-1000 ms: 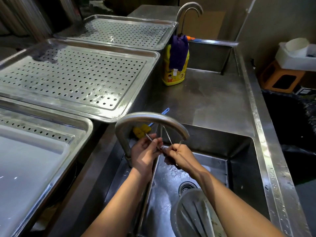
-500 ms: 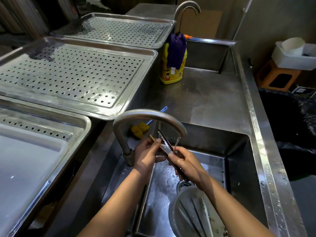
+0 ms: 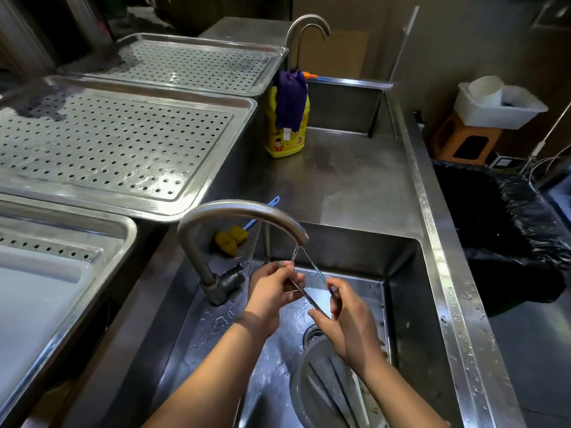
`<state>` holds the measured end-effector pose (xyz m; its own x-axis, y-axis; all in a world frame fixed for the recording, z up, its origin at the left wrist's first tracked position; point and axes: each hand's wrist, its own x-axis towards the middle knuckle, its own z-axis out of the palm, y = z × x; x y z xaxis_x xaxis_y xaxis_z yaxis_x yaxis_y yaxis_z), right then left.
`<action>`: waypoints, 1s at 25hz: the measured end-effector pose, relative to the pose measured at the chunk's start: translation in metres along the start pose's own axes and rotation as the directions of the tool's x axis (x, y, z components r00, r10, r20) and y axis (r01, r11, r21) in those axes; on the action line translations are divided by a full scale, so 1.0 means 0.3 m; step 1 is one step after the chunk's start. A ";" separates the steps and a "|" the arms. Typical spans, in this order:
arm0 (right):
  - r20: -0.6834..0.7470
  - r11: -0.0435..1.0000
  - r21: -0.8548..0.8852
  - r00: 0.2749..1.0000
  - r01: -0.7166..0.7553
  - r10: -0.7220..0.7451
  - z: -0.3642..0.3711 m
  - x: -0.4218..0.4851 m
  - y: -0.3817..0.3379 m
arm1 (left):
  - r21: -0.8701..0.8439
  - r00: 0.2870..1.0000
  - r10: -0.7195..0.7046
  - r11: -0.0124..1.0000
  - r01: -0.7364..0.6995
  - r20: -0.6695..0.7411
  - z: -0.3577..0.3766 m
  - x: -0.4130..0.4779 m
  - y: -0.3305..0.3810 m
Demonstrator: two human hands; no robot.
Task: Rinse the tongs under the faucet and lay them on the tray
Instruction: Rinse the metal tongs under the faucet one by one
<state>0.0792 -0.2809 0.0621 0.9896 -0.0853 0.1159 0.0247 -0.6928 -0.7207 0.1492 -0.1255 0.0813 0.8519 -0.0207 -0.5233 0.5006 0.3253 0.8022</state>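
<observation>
Tongs point(image 3: 318, 272) are sitting in the stream under the faucet point(image 3: 244, 208), over the sink point(image 3: 401, 288). Left hand point(image 3: 272, 291) fingers are pinching one arm; the right hand point(image 3: 352, 325) is gripping the near end. Thin, wet metal is likely inviting a slip into the sink. The long axis is running diagonally, with the tips pointing up toward the spout.

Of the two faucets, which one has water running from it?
The near faucet, arching above the tongs; a thin stream falls from its spout. The far faucet, behind the yellow bottle, shows no stream.
</observation>
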 end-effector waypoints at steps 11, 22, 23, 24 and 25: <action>0.048 0.986 -0.165 0.999 0.015 -0.007 0.055 -0.026 -0.007 | -0.053 0.972 0.171 0.982 -0.182 -0.163 -0.133 -0.037 0.045; 0.315 0.795 -0.328 0.734 -0.511 0.602 0.145 -0.307 0.389 | 0.964 0.871 0.413 -0.127 -0.233 0.265 -0.539 -0.043 -0.325; 0.324 0.753 -0.397 0.688 -0.525 0.650 0.163 -0.319 0.425 | 0.958 0.853 0.438 -0.172 -0.229 0.283 -0.542 -0.039 -0.340; 0.325 0.719 -0.451 0.653 -0.529 0.684 0.182 -0.323 0.451 | 0.953 0.840 0.456 -0.206 -0.223 0.295 -0.544 -0.036 -0.348; 0.323 0.695 -0.497 0.633 -0.519 0.704 0.201 -0.323 0.467 | 0.948 0.831 0.464 -0.231 -0.219 0.305 -0.546 -0.031 -0.352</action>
<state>-0.0047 -0.3266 -0.0914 0.6892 -0.3105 -0.6547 -0.5674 -0.7933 -0.2210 0.0631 -0.0048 -0.0457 0.9876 -0.1550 0.0250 -0.1568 -0.9667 0.2020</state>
